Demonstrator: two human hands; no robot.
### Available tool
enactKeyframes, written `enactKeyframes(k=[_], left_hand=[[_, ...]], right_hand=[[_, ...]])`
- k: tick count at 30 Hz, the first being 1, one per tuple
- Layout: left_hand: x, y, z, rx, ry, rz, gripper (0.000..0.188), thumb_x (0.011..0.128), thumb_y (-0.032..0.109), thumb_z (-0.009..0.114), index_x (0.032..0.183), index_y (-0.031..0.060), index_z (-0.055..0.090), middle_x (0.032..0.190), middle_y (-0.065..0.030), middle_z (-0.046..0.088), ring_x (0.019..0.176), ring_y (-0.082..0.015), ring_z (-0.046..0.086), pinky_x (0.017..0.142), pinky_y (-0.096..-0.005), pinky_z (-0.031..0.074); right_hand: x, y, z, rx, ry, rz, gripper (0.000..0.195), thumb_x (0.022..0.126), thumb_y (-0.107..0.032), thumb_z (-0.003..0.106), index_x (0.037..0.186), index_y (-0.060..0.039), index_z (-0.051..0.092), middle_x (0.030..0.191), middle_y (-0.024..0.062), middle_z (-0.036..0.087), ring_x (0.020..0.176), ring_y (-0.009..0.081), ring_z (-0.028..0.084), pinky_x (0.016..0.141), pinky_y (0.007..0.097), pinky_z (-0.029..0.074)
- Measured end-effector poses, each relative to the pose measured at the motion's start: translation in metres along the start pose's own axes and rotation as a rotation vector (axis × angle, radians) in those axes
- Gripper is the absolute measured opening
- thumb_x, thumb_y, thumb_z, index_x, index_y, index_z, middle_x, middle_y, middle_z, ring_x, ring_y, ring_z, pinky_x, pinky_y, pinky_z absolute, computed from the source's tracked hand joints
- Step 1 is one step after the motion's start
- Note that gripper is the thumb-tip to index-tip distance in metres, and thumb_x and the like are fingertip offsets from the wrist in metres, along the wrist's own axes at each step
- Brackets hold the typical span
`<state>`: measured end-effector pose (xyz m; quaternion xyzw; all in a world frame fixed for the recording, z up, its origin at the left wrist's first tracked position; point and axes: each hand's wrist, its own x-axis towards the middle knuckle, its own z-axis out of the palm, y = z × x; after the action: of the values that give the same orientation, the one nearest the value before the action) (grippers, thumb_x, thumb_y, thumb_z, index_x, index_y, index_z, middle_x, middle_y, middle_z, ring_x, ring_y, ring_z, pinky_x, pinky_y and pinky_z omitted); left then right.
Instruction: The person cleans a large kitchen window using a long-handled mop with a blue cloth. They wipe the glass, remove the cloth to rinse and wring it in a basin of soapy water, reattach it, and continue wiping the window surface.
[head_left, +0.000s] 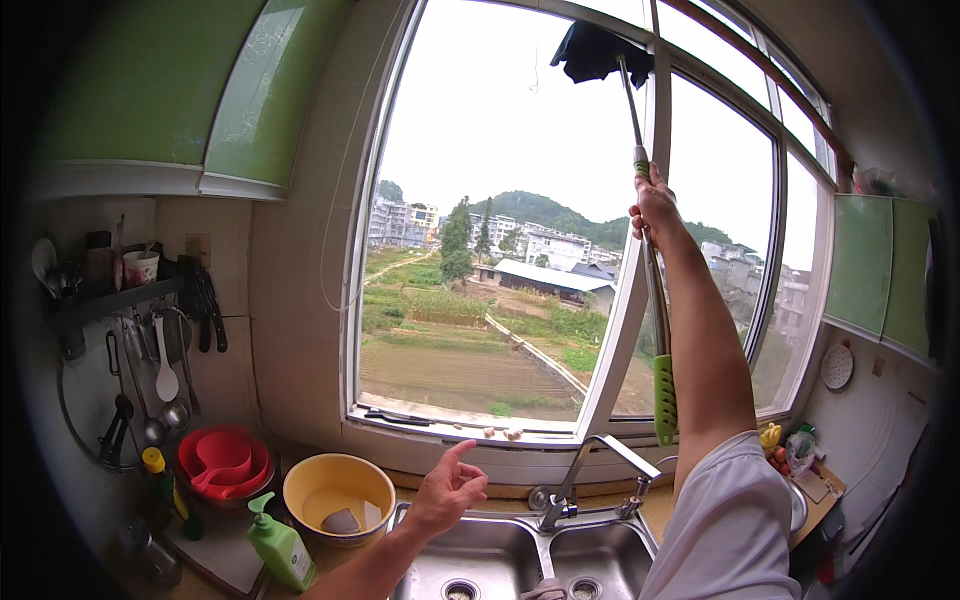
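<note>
My right hand (654, 204) is raised and closed around the metal pole of a long-handled mop (631, 105). Its dark cloth head (600, 54) rests up at the top right corner of the left window opening, by the frame. A green perforated grip (664, 399) hangs at the pole's lower end, beside my forearm. Over the left sink basin, my left hand (448, 491) holds nothing; its index finger points out towards the sill and the others are loosely curled. Below it lies the double stainless steel sink (480, 551) with a tall angular faucet (574, 487).
A yellow basin (339, 480), a green pump bottle (281, 540) and red plastic bowls (223, 459) crowd the left counter. Utensils and knives (206, 300) hang on the left wall. Small pieces (512, 433) and a black object (397, 417) lie on the sill. Green cabinets (255, 97) overhang the left.
</note>
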<state>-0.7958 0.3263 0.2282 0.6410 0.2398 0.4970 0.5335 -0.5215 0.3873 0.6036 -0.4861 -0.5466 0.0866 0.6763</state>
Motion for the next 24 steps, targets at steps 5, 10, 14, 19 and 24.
enactKeyframes(k=[5, 10, 14, 19, 24], left_hand=[[-0.010, -0.003, -0.035, 0.025, 0.080, -0.020, 0.056, 0.090, 0.011, 0.056, 0.138, 0.0062, 0.029, 0.096, -0.0074, 0.059, 0.078, -0.0138, 0.062, 0.064, -0.0243, 0.050], [-0.018, -0.001, -0.065, 0.037, 0.111, -0.017, 0.056, 0.089, 0.011, 0.056, 0.138, 0.0047, 0.029, 0.097, -0.0087, 0.058, 0.078, -0.0147, 0.062, 0.064, -0.0246, 0.051], [-0.028, 0.001, -0.085, 0.052, 0.160, -0.013, 0.055, 0.090, 0.010, 0.055, 0.138, 0.0033, 0.028, 0.095, -0.0089, 0.059, 0.077, -0.0141, 0.062, 0.064, -0.0246, 0.051], [-0.036, 0.000, -0.107, 0.042, 0.202, 0.029, 0.055, 0.089, 0.008, 0.055, 0.136, -0.0002, 0.028, 0.094, -0.0089, 0.059, 0.077, -0.0122, 0.062, 0.061, -0.0210, 0.050], [-0.036, 0.016, -0.118, 0.026, 0.234, 0.054, 0.055, 0.088, 0.008, 0.056, 0.135, 0.0011, 0.029, 0.094, -0.0086, 0.060, 0.076, -0.0107, 0.062, 0.060, -0.0199, 0.049]], right_hand=[[0.005, -0.016, 0.065, -0.066, 0.019, -0.210, 0.078, 0.084, -0.004, 0.050, 0.147, -0.0163, 0.005, 0.057, 0.0011, 0.044, 0.040, 0.0091, 0.044, 0.032, 0.0276, 0.041], [-0.009, -0.006, 0.133, -0.087, 0.050, -0.292, 0.083, 0.078, 0.003, 0.047, 0.147, -0.0130, 0.004, 0.062, 0.0040, 0.049, 0.039, 0.0102, 0.045, 0.032, 0.0265, 0.040], [-0.022, -0.022, 0.177, -0.085, -0.024, -0.287, 0.080, 0.080, -0.001, 0.048, 0.147, -0.0142, 0.007, 0.057, 0.0026, 0.047, 0.038, 0.0110, 0.044, 0.032, 0.0273, 0.039], [-0.036, -0.042, 0.221, -0.187, -0.105, -0.256, 0.080, 0.080, -0.003, 0.048, 0.148, -0.0227, 0.010, 0.060, 0.0047, 0.049, 0.042, 0.0125, 0.047, 0.037, 0.0300, 0.042], [-0.050, -0.026, 0.248, -0.243, -0.172, -0.287, 0.081, 0.076, -0.001, 0.047, 0.147, -0.0174, 0.013, 0.089, 0.0174, 0.060, 0.057, 0.0178, 0.056, 0.051, 0.0323, 0.048]])
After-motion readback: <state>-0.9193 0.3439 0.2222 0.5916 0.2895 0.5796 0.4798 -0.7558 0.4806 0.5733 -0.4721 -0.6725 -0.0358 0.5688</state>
